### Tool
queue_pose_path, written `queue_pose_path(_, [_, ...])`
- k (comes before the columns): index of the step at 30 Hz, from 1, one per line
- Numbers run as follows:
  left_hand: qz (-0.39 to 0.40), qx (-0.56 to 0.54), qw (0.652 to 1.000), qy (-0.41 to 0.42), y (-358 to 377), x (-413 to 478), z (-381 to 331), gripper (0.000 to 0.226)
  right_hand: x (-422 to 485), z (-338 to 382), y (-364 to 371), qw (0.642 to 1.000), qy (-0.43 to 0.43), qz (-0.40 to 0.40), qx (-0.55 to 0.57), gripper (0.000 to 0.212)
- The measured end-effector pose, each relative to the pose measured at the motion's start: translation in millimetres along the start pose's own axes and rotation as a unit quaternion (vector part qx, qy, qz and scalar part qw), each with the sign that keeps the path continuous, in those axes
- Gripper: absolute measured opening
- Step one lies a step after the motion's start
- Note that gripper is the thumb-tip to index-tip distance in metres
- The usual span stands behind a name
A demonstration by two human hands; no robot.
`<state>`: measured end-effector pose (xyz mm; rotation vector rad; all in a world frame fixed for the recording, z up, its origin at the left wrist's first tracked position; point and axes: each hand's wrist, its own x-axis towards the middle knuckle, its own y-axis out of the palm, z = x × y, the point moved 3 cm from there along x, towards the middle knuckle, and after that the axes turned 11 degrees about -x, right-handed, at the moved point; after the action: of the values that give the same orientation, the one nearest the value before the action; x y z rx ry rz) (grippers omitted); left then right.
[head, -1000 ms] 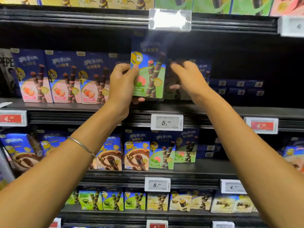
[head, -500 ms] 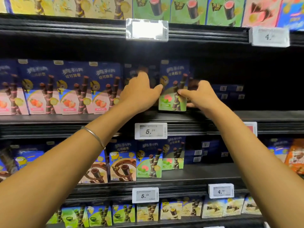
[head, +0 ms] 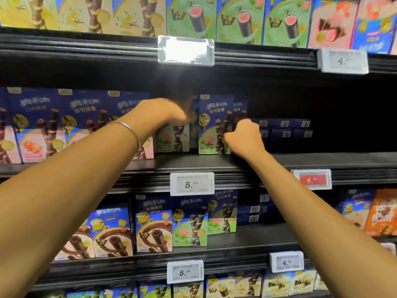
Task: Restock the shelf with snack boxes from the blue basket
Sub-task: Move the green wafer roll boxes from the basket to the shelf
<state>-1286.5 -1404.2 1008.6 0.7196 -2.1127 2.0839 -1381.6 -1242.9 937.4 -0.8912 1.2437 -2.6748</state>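
Gripping the right edge of an upright snack box point(head: 211, 125), the right hand point(head: 242, 137) has its fingers curled tight against the cardboard, thumb toward the front face. The box stands near the front edge of the middle shelf point(head: 322, 162), about midway along it. Its dark blue top reads "奥利奥" over "可可脆卷"; below are a yellow goggled cartoon figure, two dark wafer rolls and a green panel with pink fruit.

The left hand point(head: 169, 112) reaches in just left of it, above a second green box point(head: 171, 137). It is blurred and its fingers vanish into shadow, so I cannot tell how far it is closed or whether it holds anything. A thin metal bracelet point(head: 129, 131) circles that wrist.

Toward the shelf's left end stand pink boxes point(head: 32, 127) with the same lettering and strawberries. Right of the held box, flat blue boxes point(head: 283, 128) lie stacked toward the back, barcodes facing out.

On the shelf's front lip a white price tag point(head: 191, 184) reads "5.39"; further right a red tag point(head: 311, 179) begins "4.". The shelf below carries chocolate boxes point(head: 153, 224) and a lower tag point(head: 185, 272), also "5.39".
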Motion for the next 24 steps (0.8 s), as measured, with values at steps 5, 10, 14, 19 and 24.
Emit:
queue_pose_path(5, [0.025,0.026,0.998,-0.044,10,12,13,0.041,1,4,4,1.000,0.014,-0.002,-0.009,0.012])
queue_pose_path(10, [0.011,0.032,0.999,-0.042,15,19,15,0.036,5,11,9,1.000,0.014,0.006,-0.024,0.026])
queue_pose_path(14, [-0.003,0.014,0.999,-0.044,18,20,18,0.036,8,13,15,0.999,-0.003,0.011,-0.032,0.022])
queue_pose_path(19, [0.019,-0.038,0.997,-0.057,26,23,23,0.044,11,21,18,0.999,-0.026,0.008,-0.046,0.031])
queue_pose_path(24, [0.014,-0.044,0.997,-0.059,28,21,24,0.043,12,24,18,0.998,-0.044,0.021,-0.046,0.038])
